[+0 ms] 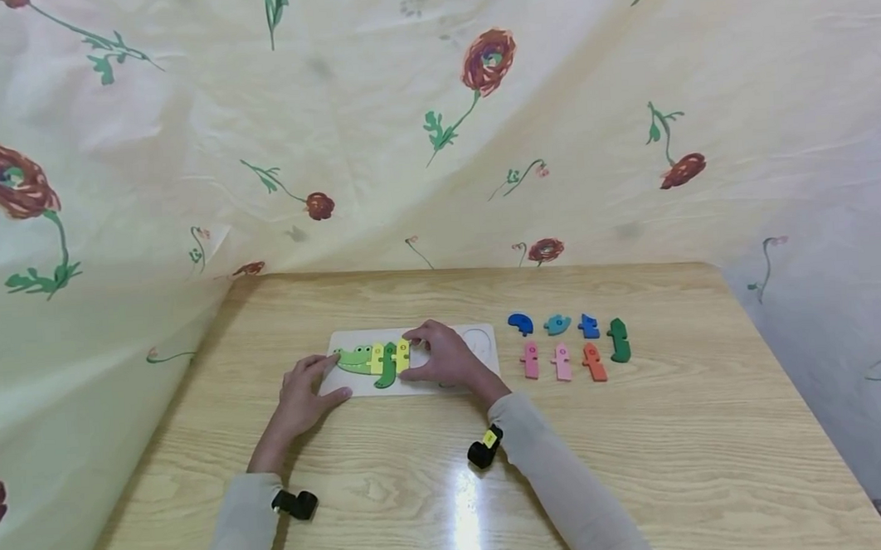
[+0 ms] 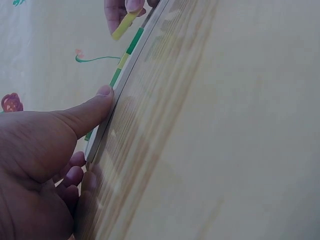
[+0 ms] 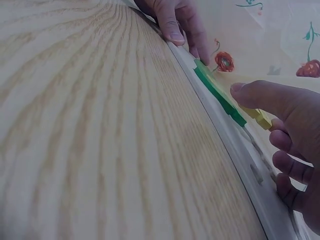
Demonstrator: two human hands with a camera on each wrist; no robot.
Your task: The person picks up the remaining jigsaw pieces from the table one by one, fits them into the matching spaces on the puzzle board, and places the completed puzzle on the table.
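Observation:
A white puzzle board (image 1: 427, 382) lies on the table, with a green crocodile head piece (image 1: 355, 360), a yellow piece (image 1: 377, 358) and a green leg piece (image 1: 387, 367) on its left part. My left hand (image 1: 302, 396) holds the board's left end, thumb at the front edge and fingers at the far side. Between thumb and index finger, my right hand (image 1: 448, 358) pinches a second yellow puzzle piece (image 1: 403, 355) beside the green leg piece. In the left wrist view this yellow piece (image 2: 125, 25) is tilted above the board. The right hand covers part of the board.
Right of the board lie loose pieces in two rows: blue (image 1: 521, 324), teal (image 1: 558, 324) and another blue (image 1: 588, 326) behind; two pink (image 1: 530, 360) and an orange (image 1: 595, 362) in front. A green piece (image 1: 619, 340) is rightmost. Flowered cloth (image 1: 374, 145) hangs behind the table.

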